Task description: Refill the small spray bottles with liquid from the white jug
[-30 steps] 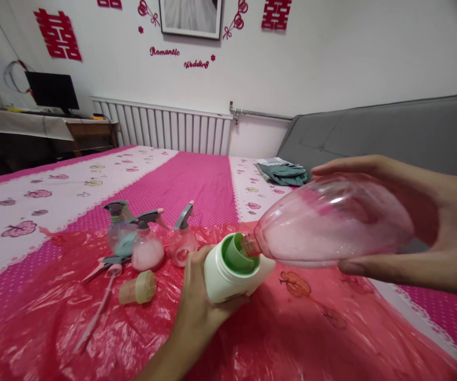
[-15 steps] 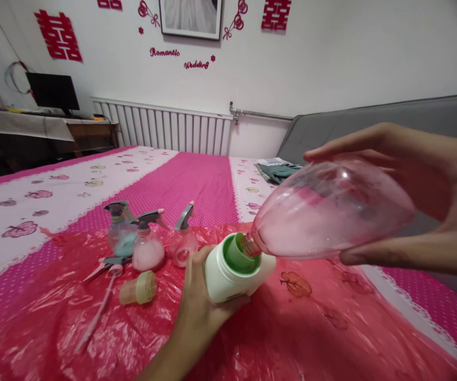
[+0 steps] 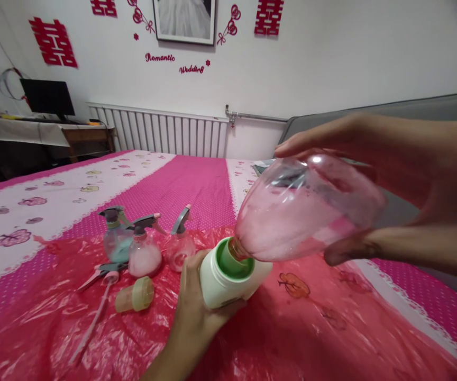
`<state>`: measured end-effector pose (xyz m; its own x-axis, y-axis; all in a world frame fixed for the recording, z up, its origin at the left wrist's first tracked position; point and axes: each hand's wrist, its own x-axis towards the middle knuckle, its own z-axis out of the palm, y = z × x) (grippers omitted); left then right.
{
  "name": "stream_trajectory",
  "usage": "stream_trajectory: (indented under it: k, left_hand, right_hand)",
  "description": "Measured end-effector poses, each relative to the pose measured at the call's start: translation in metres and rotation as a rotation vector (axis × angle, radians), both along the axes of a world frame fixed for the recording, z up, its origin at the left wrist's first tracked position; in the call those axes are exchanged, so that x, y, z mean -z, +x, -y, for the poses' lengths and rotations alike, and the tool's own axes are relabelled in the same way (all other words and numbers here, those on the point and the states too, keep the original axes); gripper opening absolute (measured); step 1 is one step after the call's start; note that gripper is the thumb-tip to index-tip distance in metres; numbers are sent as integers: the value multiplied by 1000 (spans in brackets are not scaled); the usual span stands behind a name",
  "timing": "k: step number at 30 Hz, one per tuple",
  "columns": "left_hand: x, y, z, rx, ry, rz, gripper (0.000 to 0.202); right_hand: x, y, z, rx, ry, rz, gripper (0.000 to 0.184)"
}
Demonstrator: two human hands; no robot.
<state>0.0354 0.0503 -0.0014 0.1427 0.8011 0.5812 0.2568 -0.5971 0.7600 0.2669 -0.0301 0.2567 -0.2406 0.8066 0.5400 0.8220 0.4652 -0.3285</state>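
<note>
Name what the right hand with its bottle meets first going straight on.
Probably the white bottle's green spout: the pink bottle in the right hand has its neck there, though contact is unclear.

The left hand [image 3: 197, 304] grips a white jug [image 3: 217, 291] with a green spout [image 3: 234, 266] in its mouth. Above the jug, the right hand [image 3: 419, 159] holds a clear pink bottle [image 3: 308, 211], tilted, neck down at the spout. Left of the jug, three spray bottles [image 3: 144, 259], a loose spray head [image 3: 111, 276] with a tube [image 3: 93, 320] and a yellowish cap [image 3: 134, 296] rest on red plastic sheeting [image 3: 42, 338].
</note>
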Motion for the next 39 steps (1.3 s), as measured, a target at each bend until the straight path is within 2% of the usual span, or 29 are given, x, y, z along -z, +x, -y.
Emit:
stream_trajectory:
  k: [2,4,8,12,15,20,24,29,31,33,35,39]
  left_hand:
    - [-2,0,1,4,-20,-1,90]
    - [-4,0,2,-1,-11,-4,89]
    - [-4,-1,2,-14,-1,-10,89]
    - [-1,-1,0,-9,12,-23,90]
    - [1,-1,-2,-2,11,-18,93]
    - [1,-1,-1,25,-19,17,95]
    - [-2,0,0,45,-51,38,92]
    - [-6,0,1,80,-127,75,90]
    - [-7,0,1,84,-150,93,90]
    - [-9,1,0,78,-173,111,91]
    - [-12,2,-3,77,-201,120,92]
    - [-24,2,-11,75,-217,72,85]
  right_hand:
    - [1,4,0,-82,177,271,70]
    - [2,7,1,-109,230,379,67]
    - [4,5,1,-105,181,343,55]
    - [6,4,2,-48,172,304,63]
    - [8,10,1,-84,175,303,66]
    - [31,34,-9,-151,31,82,78]
    - [57,45,-11,-83,-38,-106,76]
    - [89,48,-8,-41,-337,-556,93]
    - [102,49,-9,-45,-433,-655,99]
    - [112,48,-9,-42,-485,-716,100]
    - [121,45,-7,-20,-474,-834,99]
    - [140,31,3,-3,-507,-1071,101]
